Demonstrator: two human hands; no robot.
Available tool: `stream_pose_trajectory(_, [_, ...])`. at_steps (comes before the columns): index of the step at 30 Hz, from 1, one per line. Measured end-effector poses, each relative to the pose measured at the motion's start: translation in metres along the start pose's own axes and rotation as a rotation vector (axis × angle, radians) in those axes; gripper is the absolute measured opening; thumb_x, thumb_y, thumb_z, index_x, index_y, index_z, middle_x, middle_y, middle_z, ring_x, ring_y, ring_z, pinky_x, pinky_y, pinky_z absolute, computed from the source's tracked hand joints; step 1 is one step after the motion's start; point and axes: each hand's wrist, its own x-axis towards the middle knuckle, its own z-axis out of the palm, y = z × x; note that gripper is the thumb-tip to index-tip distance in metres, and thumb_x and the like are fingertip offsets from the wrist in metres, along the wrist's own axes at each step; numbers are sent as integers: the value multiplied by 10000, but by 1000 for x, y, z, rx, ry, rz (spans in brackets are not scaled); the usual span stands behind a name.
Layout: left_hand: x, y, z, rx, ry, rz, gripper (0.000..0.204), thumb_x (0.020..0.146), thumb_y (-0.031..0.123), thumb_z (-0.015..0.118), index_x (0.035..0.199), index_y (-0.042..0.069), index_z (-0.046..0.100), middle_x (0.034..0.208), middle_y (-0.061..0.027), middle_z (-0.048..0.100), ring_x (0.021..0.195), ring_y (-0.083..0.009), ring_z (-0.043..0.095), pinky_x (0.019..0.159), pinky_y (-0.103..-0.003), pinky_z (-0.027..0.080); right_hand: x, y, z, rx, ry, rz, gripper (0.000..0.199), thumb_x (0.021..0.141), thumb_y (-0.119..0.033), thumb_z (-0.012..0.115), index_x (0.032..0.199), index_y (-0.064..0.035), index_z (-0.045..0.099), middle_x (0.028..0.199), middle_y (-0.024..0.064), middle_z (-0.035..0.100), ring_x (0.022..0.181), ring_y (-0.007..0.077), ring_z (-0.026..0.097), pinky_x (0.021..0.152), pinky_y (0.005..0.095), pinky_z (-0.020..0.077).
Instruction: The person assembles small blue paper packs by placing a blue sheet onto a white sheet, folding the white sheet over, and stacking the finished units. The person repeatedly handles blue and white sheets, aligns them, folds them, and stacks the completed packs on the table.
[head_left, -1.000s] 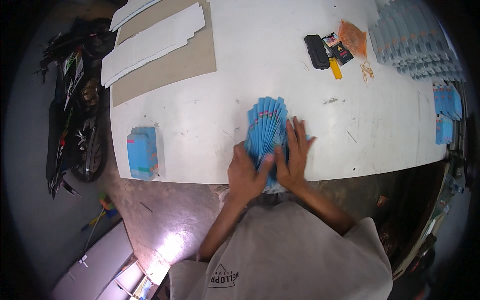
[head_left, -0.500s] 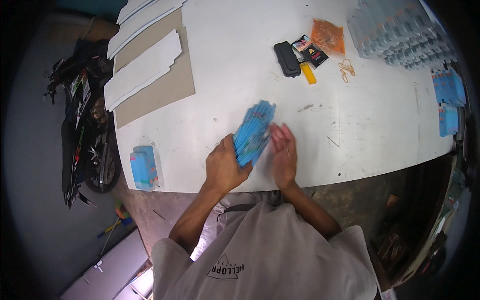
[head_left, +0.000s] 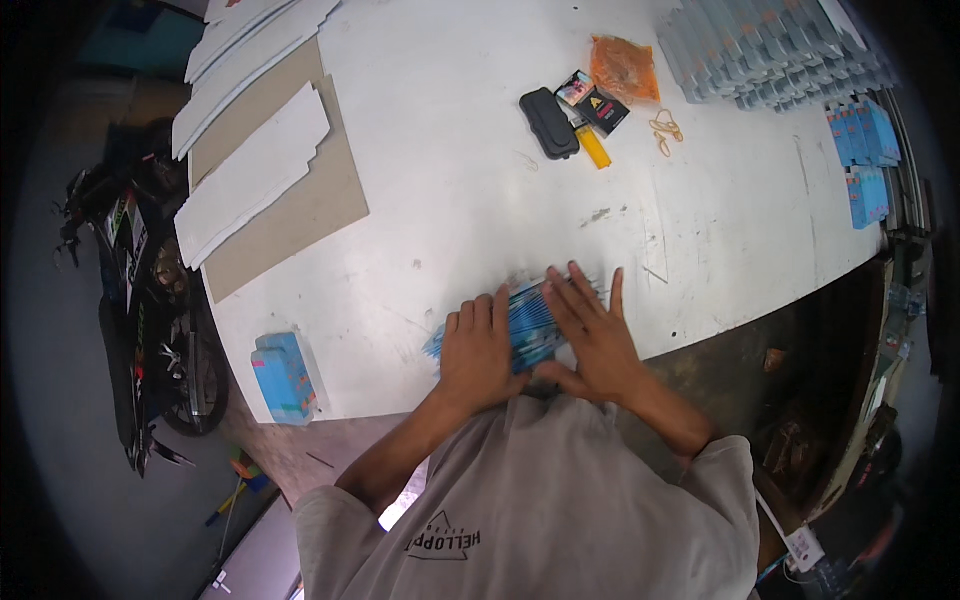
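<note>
your left hand (head_left: 478,352) and right hand (head_left: 592,335) press flat, fingers spread, on a fanned stack of blue flat cartons (head_left: 527,322) at the white desk's (head_left: 450,200) near edge; it looks not yet squared, with more cartons (head_left: 775,50) stacked far right.

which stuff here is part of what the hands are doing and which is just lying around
In use:
left hand
right hand
fanned blue cards, pressed flat under both

Lying about:
black case
yellow lighter
orange bag
rubber bands
cardboard sheets
small blue stack
</note>
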Motion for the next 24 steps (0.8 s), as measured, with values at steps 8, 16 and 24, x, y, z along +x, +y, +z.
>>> stream_pose_trajectory(8, [-7, -5, 10, -6, 2, 148, 1044, 645, 334, 889, 1492, -58, 421, 1319, -228, 552, 1189, -386, 555, 1034, -494, 439, -8, -17, 1, 142, 190, -33, 922, 940, -644, 630, 1587, -29, 397, 1684, 250, 298, 1574, 462, 245, 1149, 827, 20])
stream_pose_trajectory(16, [2, -36, -34, -367, -159, 133, 997, 851, 573, 768, 1544, -45, 407, 1385, -255, 573, 1273, -443, 562, 1132, -479, 423, 17, -28, 33, -288, -78, 32, 929, 940, -681, 594, 1612, -74, 387, 1710, 206, 266, 1586, 433, 215, 1131, 827, 163])
stream_pose_trajectory(24, [35, -110, -23, -988, -374, 12, 806, 1080, 666, 339, 1400, -17, 622, 1328, -220, 674, 1296, -347, 593, 1138, -423, 436, 35, -53, 63, -147, -1, -90, 901, 965, -714, 515, 1595, -78, 421, 1712, 213, 264, 1584, 418, 228, 1155, 791, 187])
